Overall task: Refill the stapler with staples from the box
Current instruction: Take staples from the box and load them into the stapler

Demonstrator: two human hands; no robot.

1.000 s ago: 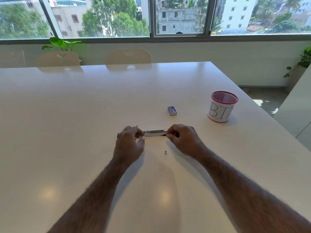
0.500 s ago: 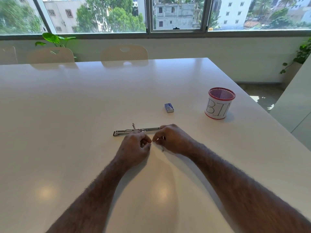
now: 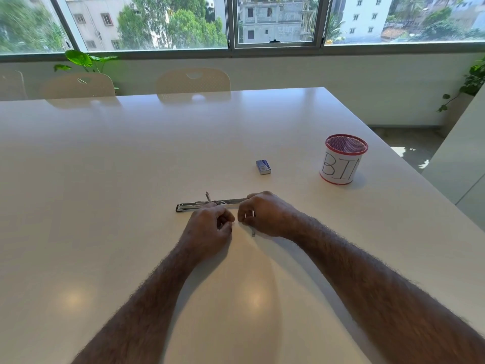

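A wide, glossy white desk point(image 3: 131, 193) carries four things. The stapler point(image 3: 194, 205), opened out flat, lies near the middle. A small blue staple box point(image 3: 263, 167) sits beyond it toward the right edge. A mesh cup marked "BIN" point(image 3: 342, 159) stands nearer that edge. A short staple strip point(image 3: 253, 231) lies under the right hand.

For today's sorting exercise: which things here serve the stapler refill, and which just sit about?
For the job: opened stapler, staple box, small staple piece, left hand, right hand.
Lying about: cup marked BIN, chairs, plant.
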